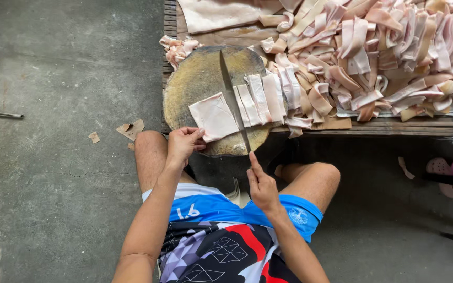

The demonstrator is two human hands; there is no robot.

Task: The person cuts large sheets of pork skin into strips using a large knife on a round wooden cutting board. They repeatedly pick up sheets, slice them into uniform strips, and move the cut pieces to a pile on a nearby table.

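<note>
Pork-skin sheet (213, 116) is lying limp and slick-looking on the chopping block's (184, 89) near edge — left hand (183, 144) is pinching its corner, right hand (262, 184) is gripping the cleaver (233, 97).

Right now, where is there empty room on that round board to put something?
The round chopping board is bare on its left half, bordered by the knife and uncut sheet. Right of the knife, cut strips crowd against the big strip pile.
</note>
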